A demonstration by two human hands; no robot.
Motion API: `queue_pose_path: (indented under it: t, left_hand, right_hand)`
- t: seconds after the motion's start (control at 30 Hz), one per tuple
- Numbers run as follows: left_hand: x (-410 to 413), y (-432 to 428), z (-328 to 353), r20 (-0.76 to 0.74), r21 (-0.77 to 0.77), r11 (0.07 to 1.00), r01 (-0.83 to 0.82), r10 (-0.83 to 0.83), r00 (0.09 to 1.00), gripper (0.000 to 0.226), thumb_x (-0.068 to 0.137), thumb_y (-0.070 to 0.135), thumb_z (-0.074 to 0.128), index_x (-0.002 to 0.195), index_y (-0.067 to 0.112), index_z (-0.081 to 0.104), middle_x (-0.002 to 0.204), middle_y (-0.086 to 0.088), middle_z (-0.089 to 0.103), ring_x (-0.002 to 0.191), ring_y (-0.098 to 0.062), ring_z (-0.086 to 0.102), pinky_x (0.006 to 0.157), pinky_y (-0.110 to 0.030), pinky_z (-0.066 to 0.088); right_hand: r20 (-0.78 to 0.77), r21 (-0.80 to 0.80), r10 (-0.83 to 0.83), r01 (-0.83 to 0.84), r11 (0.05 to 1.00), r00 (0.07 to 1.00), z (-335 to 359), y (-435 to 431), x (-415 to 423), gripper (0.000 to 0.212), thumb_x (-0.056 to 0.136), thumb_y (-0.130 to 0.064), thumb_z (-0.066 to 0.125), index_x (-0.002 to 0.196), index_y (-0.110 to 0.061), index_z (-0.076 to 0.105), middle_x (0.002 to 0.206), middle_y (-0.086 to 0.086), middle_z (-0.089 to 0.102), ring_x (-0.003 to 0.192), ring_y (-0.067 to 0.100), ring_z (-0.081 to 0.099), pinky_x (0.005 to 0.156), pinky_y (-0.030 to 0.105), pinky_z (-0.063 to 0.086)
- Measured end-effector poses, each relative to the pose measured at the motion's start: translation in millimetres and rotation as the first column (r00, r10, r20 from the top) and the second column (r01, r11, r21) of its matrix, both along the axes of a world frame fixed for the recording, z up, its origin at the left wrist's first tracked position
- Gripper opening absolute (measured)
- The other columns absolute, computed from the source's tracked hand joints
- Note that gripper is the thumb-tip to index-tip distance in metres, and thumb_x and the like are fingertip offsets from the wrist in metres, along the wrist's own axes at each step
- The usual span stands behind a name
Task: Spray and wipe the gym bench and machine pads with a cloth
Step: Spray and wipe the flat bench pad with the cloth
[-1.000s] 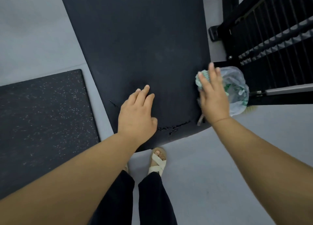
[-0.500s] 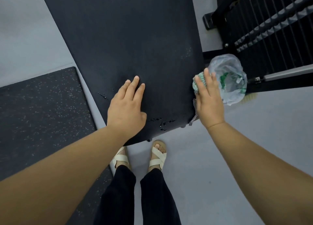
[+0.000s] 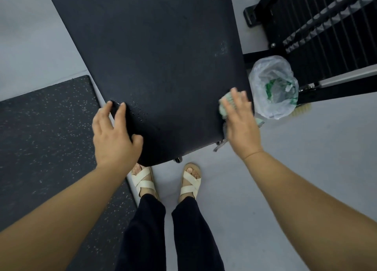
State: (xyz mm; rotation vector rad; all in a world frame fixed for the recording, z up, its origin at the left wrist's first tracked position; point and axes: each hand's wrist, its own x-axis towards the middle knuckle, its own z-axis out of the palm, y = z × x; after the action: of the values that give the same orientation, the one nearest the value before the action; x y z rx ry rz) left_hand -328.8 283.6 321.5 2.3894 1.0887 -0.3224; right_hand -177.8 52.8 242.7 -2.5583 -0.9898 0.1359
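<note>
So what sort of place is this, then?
Most likely a gym: a black padded bench with a cloth pressed to its edge, a speckled rubber floor mat, and a black metal machine frame alongside.

A black bench point(image 3: 163, 66) fills the upper middle, its near end over the grey floor point(image 3: 285, 179). Droplets point(image 3: 138, 109) dot its near left part, where the left hand point(image 3: 114, 136) rests at the edge. At the right edge the right hand point(image 3: 240, 124) presses a green cloth point(image 3: 224, 105) onto it. On the floor are a speckled mat point(image 3: 40, 138) at left, a bag-lined bin point(image 3: 273, 87) just beside the bench, and a black frame point(image 3: 326, 26) behind the bin.
</note>
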Motion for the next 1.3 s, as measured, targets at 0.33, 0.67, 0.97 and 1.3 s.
queue_pose_path:
  t: [0.33, 0.67, 0.97, 1.3]
  left_hand:
    - [-18, -3, 3, 0.127, -0.511, 0.742, -0.435, 0.565, 0.815, 0.053, 0.093, 0.003, 0.04, 0.139, 0.027, 0.037, 0.13, 0.011, 0.038, 0.11, -0.005, 0.048, 0.089, -0.021, 0.039]
    - [-45, 30, 16, -0.143, -0.844, 0.351, -0.406, 0.583, 0.8, 0.044, 0.096, 0.002, 0.041, 0.134, 0.022, 0.044, 0.122, 0.01, 0.05, 0.111, -0.011, 0.052, 0.103, -0.035, 0.043]
    - [-49, 33, 12, -0.229, -0.908, 0.151, -0.39, 0.602, 0.765, 0.037, 0.096, 0.0, 0.032, 0.113, 0.031, 0.042, 0.089, 0.019, 0.054, 0.076, 0.007, 0.054, 0.074, -0.012, 0.047]
    - [-40, 36, 10, -0.273, -0.886, 0.155, -0.437, 0.587, 0.762, 0.032, 0.1, 0.014, 0.031, 0.077, 0.027, 0.048, 0.081, 0.007, 0.048, 0.076, -0.007, 0.047, 0.08, -0.025, 0.043]
  right_hand:
    - [-0.102, 0.117, -0.328, 0.339, 0.934, 0.939, 2, 106, -110, 0.051, 0.092, -0.009, 0.043, 0.143, -0.011, 0.035, 0.153, 0.017, 0.024, 0.14, 0.038, 0.015, 0.113, 0.05, 0.011]
    - [-0.048, -0.026, 0.1, -0.101, 0.995, 0.994, 14, 89, -73, 0.058, 0.089, -0.001, 0.05, 0.142, -0.015, 0.03, 0.15, 0.018, 0.029, 0.139, 0.038, 0.018, 0.111, 0.052, 0.015]
    - [0.048, 0.026, 0.12, -0.122, 0.992, 0.992, 30, 247, -75, 0.051, 0.087, 0.004, 0.052, 0.136, -0.008, 0.047, 0.149, 0.016, 0.034, 0.138, 0.043, 0.023, 0.112, 0.05, 0.012]
    - [-0.035, -0.167, 0.431, -0.43, 0.887, 0.902, 10, 98, -141, 0.092, 0.063, 0.014, 0.075, 0.139, -0.015, 0.032, 0.149, 0.007, 0.023, 0.138, 0.034, 0.016, 0.107, 0.057, 0.009]
